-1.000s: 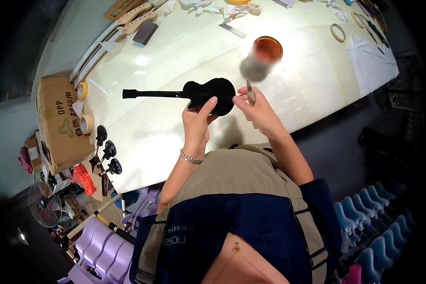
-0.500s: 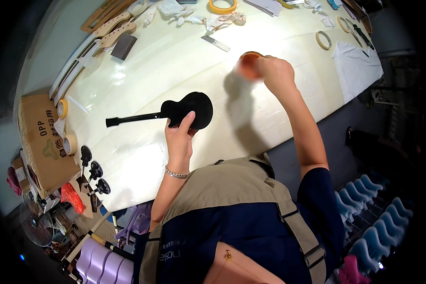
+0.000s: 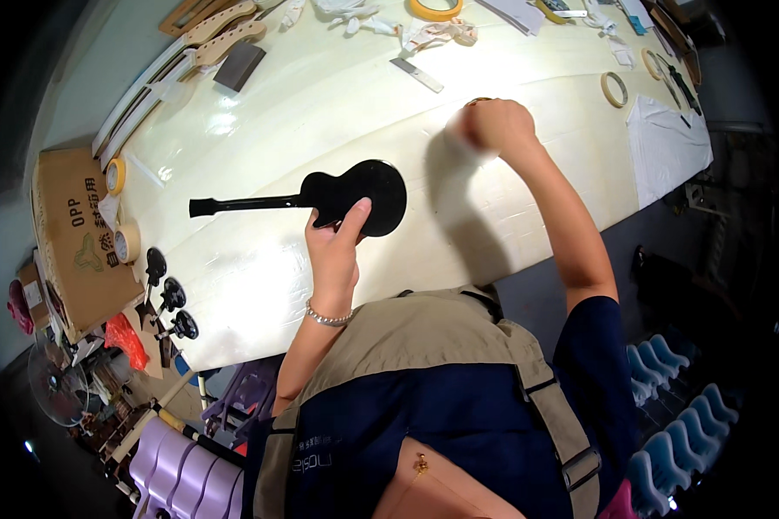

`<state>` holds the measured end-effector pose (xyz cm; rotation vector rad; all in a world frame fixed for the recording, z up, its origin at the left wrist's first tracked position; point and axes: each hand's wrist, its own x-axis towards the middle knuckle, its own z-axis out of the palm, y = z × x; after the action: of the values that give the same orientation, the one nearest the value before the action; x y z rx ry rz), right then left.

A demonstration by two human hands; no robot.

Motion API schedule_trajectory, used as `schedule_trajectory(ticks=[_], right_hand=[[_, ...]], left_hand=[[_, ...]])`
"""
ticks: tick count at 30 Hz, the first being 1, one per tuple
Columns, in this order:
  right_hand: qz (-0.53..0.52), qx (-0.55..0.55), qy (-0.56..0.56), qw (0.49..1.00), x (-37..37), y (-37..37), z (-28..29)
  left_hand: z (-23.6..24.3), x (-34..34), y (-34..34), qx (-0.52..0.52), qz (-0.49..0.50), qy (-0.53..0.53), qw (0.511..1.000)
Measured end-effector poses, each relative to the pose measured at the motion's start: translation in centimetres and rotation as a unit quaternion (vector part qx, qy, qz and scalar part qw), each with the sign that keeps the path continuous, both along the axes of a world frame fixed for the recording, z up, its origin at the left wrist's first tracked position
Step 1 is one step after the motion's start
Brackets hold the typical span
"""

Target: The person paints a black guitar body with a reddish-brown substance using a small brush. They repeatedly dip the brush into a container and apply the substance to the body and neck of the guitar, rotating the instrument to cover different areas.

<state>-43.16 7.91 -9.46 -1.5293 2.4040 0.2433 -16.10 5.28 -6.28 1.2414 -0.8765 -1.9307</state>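
Observation:
A small glossy black guitar (image 3: pixel 381 195) is in my left hand (image 3: pixel 336 246), its neck pointing left. My thumb lies over the body's near edge, and the other fingers go beneath it, mostly hidden. Farther off to the right, my right hand (image 3: pixel 509 130) is closed around a small reddish-orange, round, cup-like container (image 3: pixel 470 125). Motion blurs that container and my hand hides much of it, so its contents cannot be seen. Its shadow falls on the pale tabletop (image 3: pixel 260 156).
Along the back lie a flat metal scraper (image 3: pixel 417 75), a yellow tape roll (image 3: pixel 435 9) and crumpled tissues (image 3: pixel 441 35). Wooden guitar necks (image 3: pixel 221 43) and a dark block (image 3: pixel 240 67) sit at back left. A cardboard box (image 3: pixel 86 233) and small black guitars (image 3: pixel 173 294) line the left side.
My right hand has turned and shifted slightly, so the cup-like container's round opening no longer shows as before. The black guitar stays in my left hand, a little farther right in view.

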Motion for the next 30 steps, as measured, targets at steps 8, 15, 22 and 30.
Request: schedule_trajectory(ticks=[8,15,22,30], right_hand=[[-0.038,-0.034,-0.041,0.998,0.7,2.2,6.5],[0.008,-0.374,-0.350,0.859,9.5,8.8,9.2],[0.005,-0.461,-0.285,0.840,13.1,10.1,7.9],[0.067,-0.504,-0.119,0.853,14.2,10.1,7.4]], left_hand=[[1.5,0.1,0.1,0.000,0.017,0.013,1.000],[1.8,1.0,0.7,-0.094,-0.020,0.009,0.995],[3.8,1.3,1.8,-0.102,-0.032,0.035,0.994],[4.3,1.9,2.2,-0.109,-0.032,0.060,0.992]])
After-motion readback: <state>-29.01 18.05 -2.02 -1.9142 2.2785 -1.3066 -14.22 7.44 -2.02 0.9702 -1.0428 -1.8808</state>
